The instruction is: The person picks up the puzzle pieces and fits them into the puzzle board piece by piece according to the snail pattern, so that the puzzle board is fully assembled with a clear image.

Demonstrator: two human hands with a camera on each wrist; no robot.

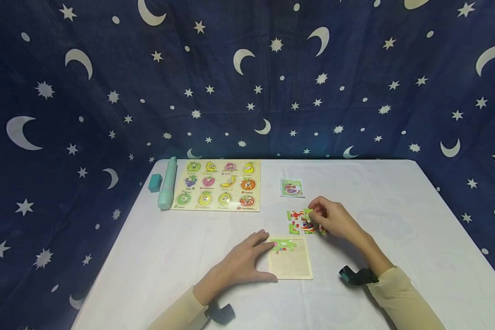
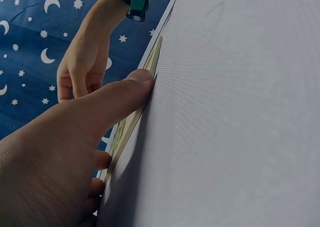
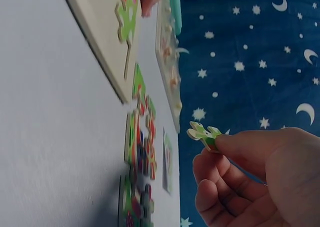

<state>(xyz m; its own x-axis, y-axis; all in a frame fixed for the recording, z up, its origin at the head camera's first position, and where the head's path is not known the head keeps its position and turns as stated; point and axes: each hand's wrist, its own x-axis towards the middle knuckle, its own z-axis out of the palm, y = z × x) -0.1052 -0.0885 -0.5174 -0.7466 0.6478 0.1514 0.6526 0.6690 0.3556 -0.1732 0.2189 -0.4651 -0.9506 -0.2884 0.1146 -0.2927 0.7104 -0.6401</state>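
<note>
My left hand [image 1: 242, 262] spreads along the left side of a square wooden puzzle tray [image 1: 290, 276]. Its thumb [image 2: 131, 89] rests at the near edge, its fingertips at the upper left. Joined green puzzle pieces [image 1: 283, 245] lie along the tray's far side, the left end partly under the index finger. Just beyond the tray, my right hand [image 1: 334, 221] pinches a small green puzzle piece [image 3: 204, 135] between thumb and fingers, raised above the table in the right wrist view. Beneath it lie several loose red, green and white puzzle pieces [image 1: 295, 225], partly covered by the hand.
A picture card [image 1: 292, 188] lies beyond the loose pieces. At the back left are a fruit peg board [image 1: 214, 185], a turquoise pen-shaped device [image 1: 168, 183] and a small teal block [image 1: 155, 183]. A white cloth [image 1: 148, 256] covers the table; a starry curtain [image 1: 214, 128] hangs behind.
</note>
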